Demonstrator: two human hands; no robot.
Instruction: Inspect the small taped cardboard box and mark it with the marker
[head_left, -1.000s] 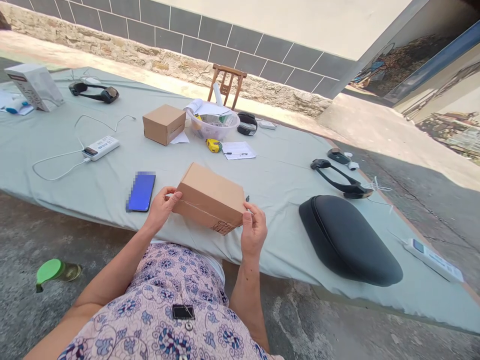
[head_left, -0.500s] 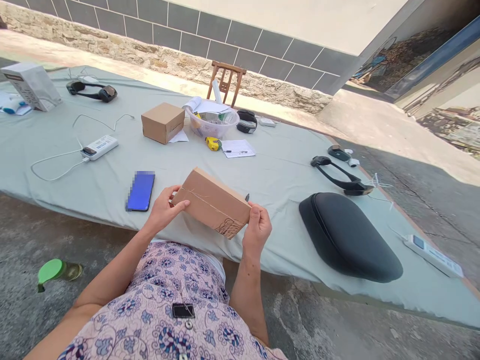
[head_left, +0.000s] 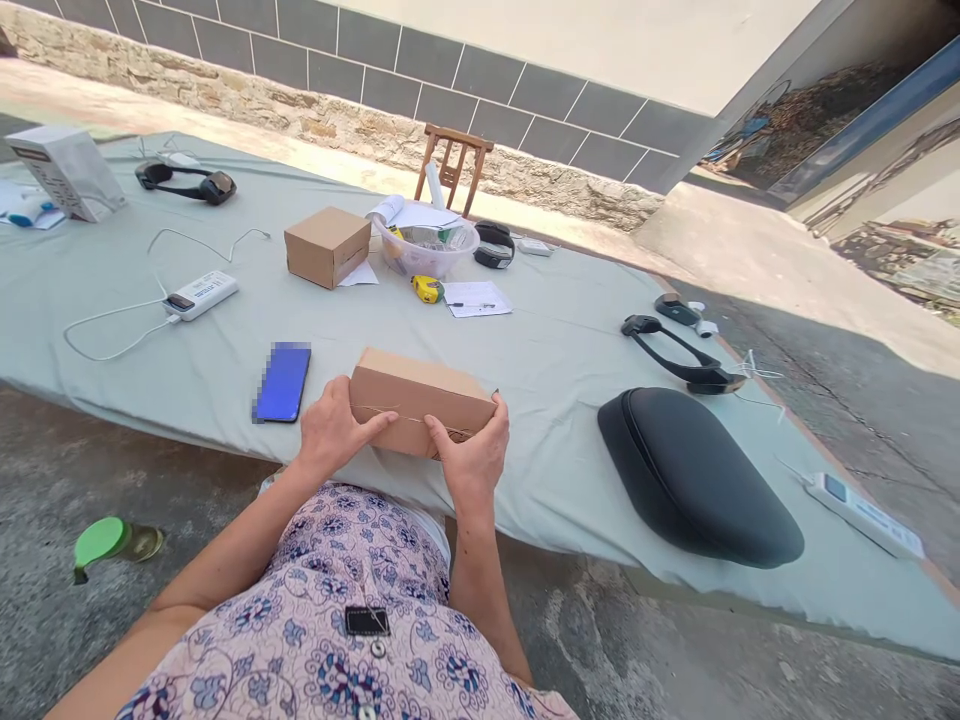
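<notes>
Cloth-covered table [head_left: 559, 350]; cardboard box [head_left: 421, 390] between left hand [head_left: 334, 428], right hand [head_left: 474, 455], both gripping it.

A pale green cloth [head_left: 566, 330] drapes a long outdoor table, where a phone [head_left: 285, 383] lies near the edge and a corded white device [head_left: 204, 296] sits to its left. Farther back, a closed brown carton [head_left: 324, 250] stands beside a plastic basin [head_left: 420, 263] of papers, a yellow tape measure [head_left: 428, 290] just in front. A smooth black case [head_left: 697, 475] rests at right, near a black headset [head_left: 712, 381]. Beyond stands a wooden chair [head_left: 461, 138]; a green-lidded bottle [head_left: 112, 541] is on the floor at left.
</notes>
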